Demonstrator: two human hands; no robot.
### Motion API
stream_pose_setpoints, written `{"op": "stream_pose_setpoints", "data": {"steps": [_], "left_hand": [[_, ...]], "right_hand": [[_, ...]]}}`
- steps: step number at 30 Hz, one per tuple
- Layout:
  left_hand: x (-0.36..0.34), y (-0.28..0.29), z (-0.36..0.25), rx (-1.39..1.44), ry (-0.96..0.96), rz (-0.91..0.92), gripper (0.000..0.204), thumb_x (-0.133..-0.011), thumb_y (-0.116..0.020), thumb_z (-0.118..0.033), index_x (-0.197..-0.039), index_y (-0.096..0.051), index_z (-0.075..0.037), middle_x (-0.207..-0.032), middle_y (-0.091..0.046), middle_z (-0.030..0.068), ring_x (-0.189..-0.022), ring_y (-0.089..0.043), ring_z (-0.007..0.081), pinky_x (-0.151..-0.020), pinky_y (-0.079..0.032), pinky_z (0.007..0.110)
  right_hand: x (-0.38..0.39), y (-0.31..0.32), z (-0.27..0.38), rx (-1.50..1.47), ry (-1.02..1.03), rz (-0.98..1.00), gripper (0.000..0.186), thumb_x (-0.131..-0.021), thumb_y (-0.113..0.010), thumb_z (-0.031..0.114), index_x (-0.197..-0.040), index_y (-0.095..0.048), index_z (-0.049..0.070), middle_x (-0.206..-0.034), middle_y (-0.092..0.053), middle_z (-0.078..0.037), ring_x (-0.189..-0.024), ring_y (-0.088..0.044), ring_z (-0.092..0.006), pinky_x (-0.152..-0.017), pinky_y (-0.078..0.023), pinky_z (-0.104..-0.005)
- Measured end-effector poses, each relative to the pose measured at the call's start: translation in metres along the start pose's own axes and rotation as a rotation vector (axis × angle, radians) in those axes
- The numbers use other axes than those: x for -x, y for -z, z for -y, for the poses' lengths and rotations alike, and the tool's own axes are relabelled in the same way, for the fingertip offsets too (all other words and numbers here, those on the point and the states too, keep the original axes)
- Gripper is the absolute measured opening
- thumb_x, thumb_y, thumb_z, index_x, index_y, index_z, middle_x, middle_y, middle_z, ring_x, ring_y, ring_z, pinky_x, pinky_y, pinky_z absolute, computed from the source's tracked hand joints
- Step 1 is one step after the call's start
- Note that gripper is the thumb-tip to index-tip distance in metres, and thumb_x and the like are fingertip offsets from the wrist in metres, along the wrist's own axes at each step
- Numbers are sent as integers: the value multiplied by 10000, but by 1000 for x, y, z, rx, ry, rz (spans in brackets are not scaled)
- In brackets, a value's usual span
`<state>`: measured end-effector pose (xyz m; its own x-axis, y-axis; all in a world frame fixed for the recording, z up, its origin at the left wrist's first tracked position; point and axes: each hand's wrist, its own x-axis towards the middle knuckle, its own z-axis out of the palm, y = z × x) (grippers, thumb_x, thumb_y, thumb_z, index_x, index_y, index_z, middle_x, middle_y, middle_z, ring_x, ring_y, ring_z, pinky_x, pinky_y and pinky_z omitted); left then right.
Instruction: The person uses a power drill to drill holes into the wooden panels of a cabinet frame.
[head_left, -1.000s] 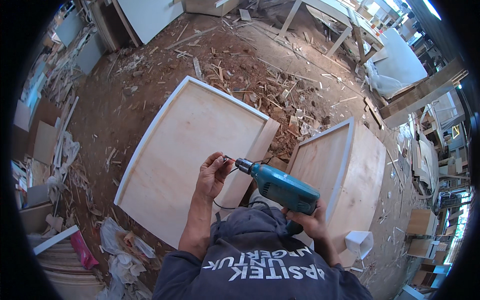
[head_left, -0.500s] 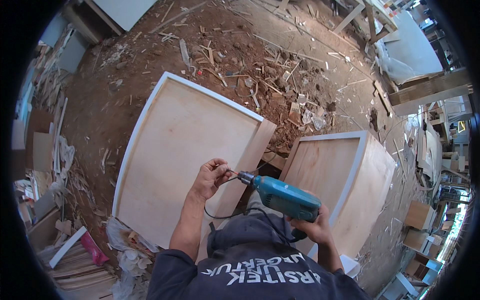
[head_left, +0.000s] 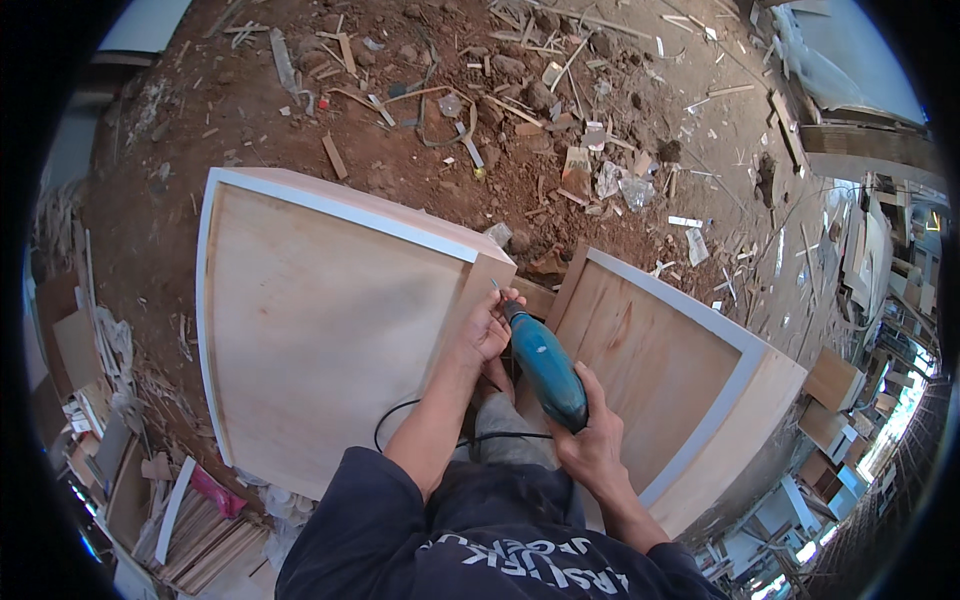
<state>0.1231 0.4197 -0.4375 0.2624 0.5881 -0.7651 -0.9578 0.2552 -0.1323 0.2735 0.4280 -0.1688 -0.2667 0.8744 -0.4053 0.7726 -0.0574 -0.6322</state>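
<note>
My right hand point(head_left: 594, 432) is wrapped around the rear of a teal power drill point(head_left: 545, 365), its chuck pointing away from me at the inner edge of the left wooden cabinet point(head_left: 330, 290). At the drill's front end my left hand point(head_left: 488, 328) has its fingers pinched together by the chuck. A thin pointed tip shows just past those fingertips; whether they grip the bit or a small screw is hidden. The cabinet has a pale recessed panel with a white edge band. Beside it on the right stands a second, similar cabinet point(head_left: 640, 340).
A black power cord point(head_left: 395, 408) loops across my lap. Wood offcuts and plastic scraps point(head_left: 605, 180) litter the dirt floor ahead. Stacked thin boards point(head_left: 215, 545) and a pink bag point(head_left: 216, 492) lie at lower left. More boards and cabinets line the right side.
Both hands and the drill have moved forward, from over my lap to the left cabinet's inner edge. The drill has swung from pointing left to pointing away from me. My view has shifted.
</note>
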Motion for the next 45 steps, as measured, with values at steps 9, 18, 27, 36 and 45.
{"op": "stream_pose_setpoints", "data": {"steps": [9, 18, 27, 36, 45], "left_hand": [[-47, 4, -13, -200, -4, -308, 254, -1027, -565, -265, -1141, -627, -47, -1003, -661, 66, -887, -649, 176, -781, -574, 334], [-46, -4, -13, -246, -26, -367, 269, -1019, -580, -256, -1167, -615, -34, -961, -648, 62, -835, -643, 171, -722, -573, 323], [-46, 1, -15, -253, 7, -351, 276, -1018, -559, -248, -1184, -622, -36, -1090, -656, 51, -1035, -614, 160, -918, -491, 313], [34, -113, -14, 71, 223, -131, 428, -982, -552, -449, -1071, -625, -37, -950, -692, 135, -906, -690, 278, -787, -590, 413], [34, -103, -6, 112, 172, -74, 370, -886, -620, -419, -933, -632, -53, -934, -692, 146, -820, -701, 302, -749, -599, 447]], "right_hand": [[-61, -7, 1, 47, -100, 99, 765, -731, -698, 11, -1442, -425, 86, -1063, -685, -269, -928, -694, -440, -769, -576, -470], [-75, -5, 3, 63, -106, 123, 793, -696, -692, 2, -1439, -429, 87, -1029, -693, -264, -885, -696, -444, -739, -575, -478], [-80, -4, 11, 77, -142, 156, 775, -705, -692, 2, -1432, -432, 77, -1058, -689, -267, -899, -691, -451, -749, -576, -483], [-90, -8, 24, 156, -186, 188, 780, -713, -701, 17, -1427, -396, 85, -998, -693, -265, -855, -690, -456, -710, -568, -501], [-97, -13, 35, 217, -202, 219, 792, -695, -715, 28, -1420, -400, 77, -1106, -689, -232, -882, -704, -412, -691, -571, -492]]}}
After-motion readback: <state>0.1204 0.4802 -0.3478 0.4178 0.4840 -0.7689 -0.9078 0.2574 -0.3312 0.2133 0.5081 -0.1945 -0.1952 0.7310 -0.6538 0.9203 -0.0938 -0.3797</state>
